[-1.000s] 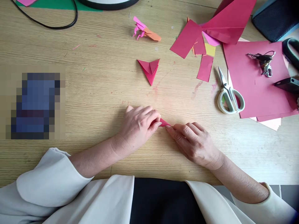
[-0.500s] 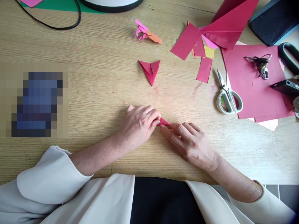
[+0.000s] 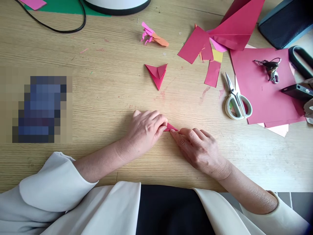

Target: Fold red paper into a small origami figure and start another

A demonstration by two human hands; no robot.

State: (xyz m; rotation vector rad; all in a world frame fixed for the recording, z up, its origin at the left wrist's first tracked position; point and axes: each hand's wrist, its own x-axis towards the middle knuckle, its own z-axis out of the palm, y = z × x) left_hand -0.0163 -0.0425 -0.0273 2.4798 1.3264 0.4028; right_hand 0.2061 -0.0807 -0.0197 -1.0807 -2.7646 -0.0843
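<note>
A small folded red paper (image 3: pixel 171 127) lies low over the wooden table, between my two hands. My left hand (image 3: pixel 148 130) pinches its left end between thumb and forefinger, hiding that part. At its right tip, the thumb and fingers of my right hand (image 3: pixel 197 147) are closed on the paper. Beyond my hands sits a separate folded red triangular piece (image 3: pixel 156 75), with two points toward the far side and one toward me. Farther back lies a pink and orange paper figure (image 3: pixel 154 35).
Scissors (image 3: pixel 236 101) lie at the right beside red sheets (image 3: pixel 266 101) with keys (image 3: pixel 271 68) on top. Cut red pieces (image 3: pixel 194 44) and a large folded red paper (image 3: pixel 238 31) are at the back right. A black cable (image 3: pixel 61 30) curves at the back left.
My right thumb has shifted slightly right and up along the paper's near edge. My left hand keeps its pinch. The view has shifted slightly.
</note>
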